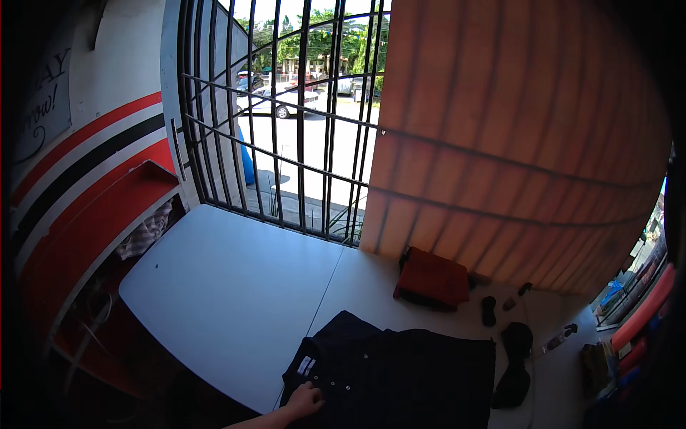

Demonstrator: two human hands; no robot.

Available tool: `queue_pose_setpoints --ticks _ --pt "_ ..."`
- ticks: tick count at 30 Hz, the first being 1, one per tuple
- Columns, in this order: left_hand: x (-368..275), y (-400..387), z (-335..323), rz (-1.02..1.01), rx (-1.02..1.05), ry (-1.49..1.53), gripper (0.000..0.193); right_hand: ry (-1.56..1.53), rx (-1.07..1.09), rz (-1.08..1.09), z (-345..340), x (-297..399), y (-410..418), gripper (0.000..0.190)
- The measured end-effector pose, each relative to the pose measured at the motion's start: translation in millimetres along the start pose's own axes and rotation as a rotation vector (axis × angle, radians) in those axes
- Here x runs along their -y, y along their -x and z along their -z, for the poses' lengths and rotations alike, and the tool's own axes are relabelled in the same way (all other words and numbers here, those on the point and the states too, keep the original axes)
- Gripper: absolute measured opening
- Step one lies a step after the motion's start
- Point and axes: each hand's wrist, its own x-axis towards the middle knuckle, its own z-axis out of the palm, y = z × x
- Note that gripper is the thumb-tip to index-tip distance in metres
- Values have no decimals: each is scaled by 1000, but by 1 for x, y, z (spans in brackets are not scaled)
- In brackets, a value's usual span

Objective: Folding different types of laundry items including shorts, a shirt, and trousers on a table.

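Note:
A dark polo shirt (407, 370) lies spread on the white folding table (230, 279), its collar end towards the left. A white label (306, 365) shows inside the collar, and several pale buttons run along the placket. My left hand (305, 400) rests on the shirt just below the label and buttons, with its fingers curled down against the cloth. Whether the fingers pinch the fabric is hidden. My right hand is out of view.
A folded red and black garment (433, 276) lies by the orange cover. Right of the shirt are black items (516, 359) and small spray bottles (557, 340). A red shelf (107, 214) holding checked cloth (147, 231) stands left. Black window bars (302, 134) rise behind the table.

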Motion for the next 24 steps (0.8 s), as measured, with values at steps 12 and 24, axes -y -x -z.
queue_pose_setpoints --ticks 12,24 --pt "1 0 -4 -24 -45 -8 22 -46 -351 217 -31 57 -23 29" --pt "7 8 -13 -37 -72 64 19 -205 -737 425 -37 132 -27 16"
